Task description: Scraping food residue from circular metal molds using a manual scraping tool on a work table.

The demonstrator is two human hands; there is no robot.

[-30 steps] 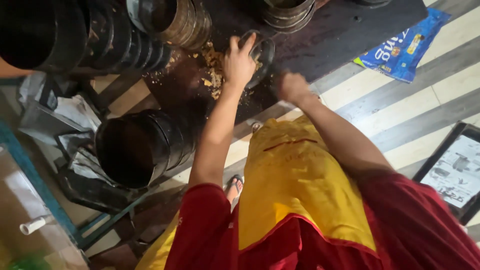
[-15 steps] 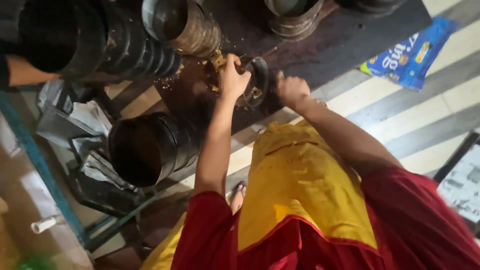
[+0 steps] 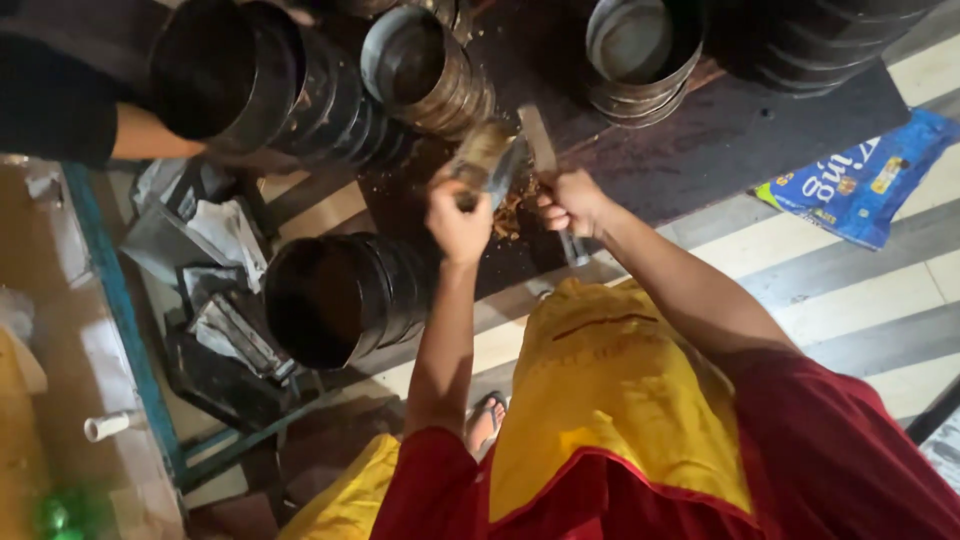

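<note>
- Since the earlier frames, both hands have lifted off the small dark dish on the table and now hold tools above the pile of brown scraps (image 3: 508, 212); the dish itself is no longer visible.
- The left hand (image 3: 458, 215) is closed in a fist around a short pale brown block (image 3: 482, 150), which tilts up and away from the body.
- The right hand (image 3: 570, 200) is closed around a flat metal blade (image 3: 537, 135); its handle end (image 3: 575, 248) projects below the fist.
- The blade and the block meet or cross just above the scraps; actual contact cannot be confirmed.
- Judgement: the work has shifted from handling the dish by hand to scraping or cutting with the blade.
- Stacks of dark metal rings (image 3: 340, 295) lie on their sides to the left; further round tins (image 3: 640, 50) stand on the dark table (image 3: 700, 150).
- A blue plastic bag (image 3: 860, 185) lies on the striped floor at right.
- Another person's arm (image 3: 150, 145) enters from the left edge.
</note>
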